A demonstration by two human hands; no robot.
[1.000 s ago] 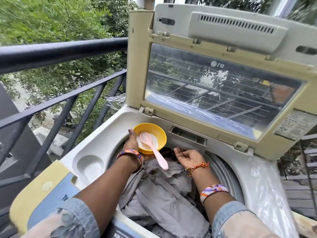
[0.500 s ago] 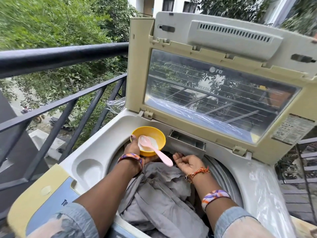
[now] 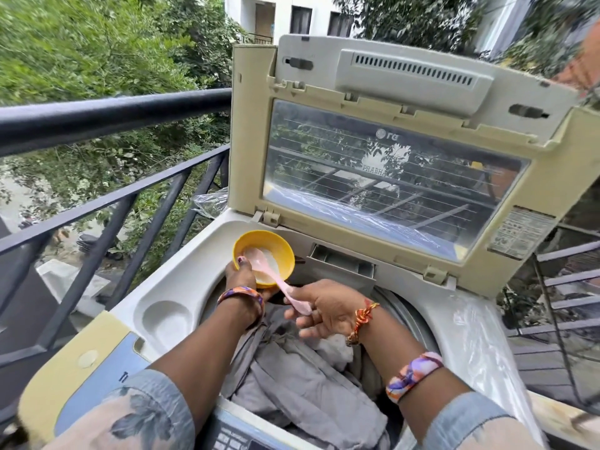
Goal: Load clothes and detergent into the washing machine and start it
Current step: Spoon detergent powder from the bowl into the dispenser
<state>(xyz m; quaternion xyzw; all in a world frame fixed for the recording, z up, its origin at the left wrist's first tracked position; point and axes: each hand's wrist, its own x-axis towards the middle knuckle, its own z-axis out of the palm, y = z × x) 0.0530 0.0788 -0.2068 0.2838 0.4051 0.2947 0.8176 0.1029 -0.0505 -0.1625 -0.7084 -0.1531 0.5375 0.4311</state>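
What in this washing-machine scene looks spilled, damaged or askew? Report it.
Nothing stands out. The white detergent powder sits inside the round yellow plastic bowl, the grey clothes lie inside the drum, and the machine's cream lid stands open; no spill shows.

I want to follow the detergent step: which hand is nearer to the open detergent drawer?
Right. The right hand holds the pink spoon just below the drawer; the left hand holds the yellow bowl further left.

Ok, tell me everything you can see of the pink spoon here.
The pink spoon looks like smooth pale plastic, one piece. Its bowl end lies inside the yellow bowl on white powder; the handle slants out over the rim toward the camera. The right hand pinches the handle end, above the grey clothes.
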